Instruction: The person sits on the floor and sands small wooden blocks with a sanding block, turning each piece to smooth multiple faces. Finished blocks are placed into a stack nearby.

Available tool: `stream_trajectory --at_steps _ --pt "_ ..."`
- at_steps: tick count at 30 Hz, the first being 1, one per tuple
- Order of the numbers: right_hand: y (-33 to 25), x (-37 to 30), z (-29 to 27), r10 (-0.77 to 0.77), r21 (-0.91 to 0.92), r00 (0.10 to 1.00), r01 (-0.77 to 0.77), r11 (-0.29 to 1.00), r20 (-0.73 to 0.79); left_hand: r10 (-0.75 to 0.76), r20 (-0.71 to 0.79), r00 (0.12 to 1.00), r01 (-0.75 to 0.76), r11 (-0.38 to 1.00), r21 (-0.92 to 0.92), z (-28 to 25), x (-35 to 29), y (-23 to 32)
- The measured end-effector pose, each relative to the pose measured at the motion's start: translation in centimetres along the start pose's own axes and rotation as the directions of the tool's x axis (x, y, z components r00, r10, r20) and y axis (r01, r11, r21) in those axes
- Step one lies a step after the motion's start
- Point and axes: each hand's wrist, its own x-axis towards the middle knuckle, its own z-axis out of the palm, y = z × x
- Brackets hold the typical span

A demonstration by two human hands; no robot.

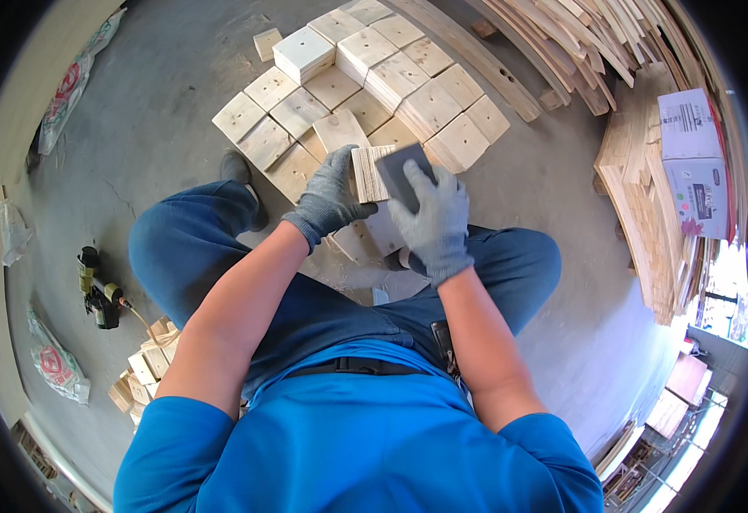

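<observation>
My left hand [331,195], in a grey knit glove, grips a small plywood block [368,174] by its left side, with the layered edge facing up. In my right hand [435,221], gloved the same way, is a dark grey rectangular sanding block [401,169], its left edge against the plywood block. The right fingers lie over it, and its underside is hidden. Just beyond my hands stands a pile of square wooden blocks [429,107], many with small dark holes in their tops. One loose block [340,130] lies tilted on the pile's near part.
Long wooden boards [553,43] lie at the far right. A white carton [694,162] rests on stacked wood. To the left are a power tool [96,291], printed plastic bags [56,359] and a smaller heap of blocks [147,363]. My bent legs flank the work.
</observation>
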Motion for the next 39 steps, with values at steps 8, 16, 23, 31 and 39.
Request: stream_trajectory --at_steps 8,16,23,31,39 --pt "-0.6 6.1 0.8 0.041 -0.036 0.994 -0.038 0.999 0.101 0.007 -0.076 0.997 -0.007 1.0 -0.009 0.6 -0.4 -1.0" --pt "-0.5 -5.5 -3.1 -0.042 0.009 0.987 0.041 0.999 0.157 0.017 -0.054 0.998 -0.015 0.999 0.03 0.4 -0.6 -0.6" --pt "-0.4 -0.7 0.3 -0.096 -0.007 0.995 0.096 0.995 0.012 0.019 -0.086 0.996 -0.016 1.0 0.026 0.9 -0.5 0.0" --pt "-3.1 10.7 1.0 0.129 -0.059 0.973 -0.119 0.991 0.192 0.051 -0.087 0.995 -0.049 0.999 0.017 1.1 -0.3 -1.7" --pt "-2.4 -4.1 -2.2 -0.151 0.077 0.976 0.14 0.987 0.16 0.115 -0.133 0.985 -0.107 0.992 0.065 2.2 -0.2 -3.4"
